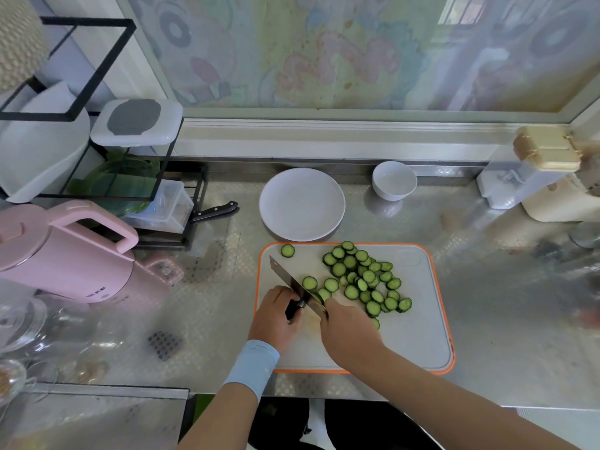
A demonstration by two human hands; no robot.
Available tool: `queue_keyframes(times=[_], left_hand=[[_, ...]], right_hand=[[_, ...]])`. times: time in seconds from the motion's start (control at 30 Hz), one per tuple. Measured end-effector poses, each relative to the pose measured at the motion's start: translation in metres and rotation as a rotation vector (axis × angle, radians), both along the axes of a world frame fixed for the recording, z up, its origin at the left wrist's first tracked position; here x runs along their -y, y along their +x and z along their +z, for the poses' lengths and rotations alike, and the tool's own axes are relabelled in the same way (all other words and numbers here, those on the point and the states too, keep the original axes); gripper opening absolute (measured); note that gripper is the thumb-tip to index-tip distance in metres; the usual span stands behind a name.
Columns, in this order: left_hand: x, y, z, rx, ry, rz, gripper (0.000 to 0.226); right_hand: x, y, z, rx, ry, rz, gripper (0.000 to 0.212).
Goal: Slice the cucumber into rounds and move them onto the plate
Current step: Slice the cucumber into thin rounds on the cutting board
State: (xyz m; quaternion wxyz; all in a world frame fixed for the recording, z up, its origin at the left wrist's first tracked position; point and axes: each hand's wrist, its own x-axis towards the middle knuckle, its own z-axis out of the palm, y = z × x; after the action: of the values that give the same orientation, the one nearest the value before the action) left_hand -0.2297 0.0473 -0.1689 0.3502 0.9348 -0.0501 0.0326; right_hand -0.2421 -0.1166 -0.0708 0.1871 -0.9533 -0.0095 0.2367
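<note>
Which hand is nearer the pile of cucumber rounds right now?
Right. The right hand sits at the near edge of the cucumber rounds; the left hand grips the knife handle, further left.

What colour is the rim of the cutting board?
Orange, around a pale grey surface; the cutting board shows best in the head view.

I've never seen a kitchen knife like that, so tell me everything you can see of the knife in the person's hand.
The knife is a cleaver, with a broad, rectangular, dark grey metal blade and a dark handle. The left hand grips the handle. The blade stands on edge over the orange-rimmed cutting board, its far end pointing away and to the left. Against its right side sits a cucumber stub, held by the right hand.
</note>
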Motion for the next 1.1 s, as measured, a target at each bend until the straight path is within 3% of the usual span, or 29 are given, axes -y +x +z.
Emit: queue_keyframes(times=[0.7, 1.1], left_hand=[[0.001, -0.002, -0.002, -0.031, -0.062, 0.031, 0.015], [0.001, -0.004, 0.000, -0.002, -0.021, -0.008, 0.017]], right_hand=[[-0.015, 0.018, -0.015, -0.131, -0.073, 0.036, 0.005], [-0.010, 0.011, -0.034, -0.087, 0.070, -0.055, 0.022]])
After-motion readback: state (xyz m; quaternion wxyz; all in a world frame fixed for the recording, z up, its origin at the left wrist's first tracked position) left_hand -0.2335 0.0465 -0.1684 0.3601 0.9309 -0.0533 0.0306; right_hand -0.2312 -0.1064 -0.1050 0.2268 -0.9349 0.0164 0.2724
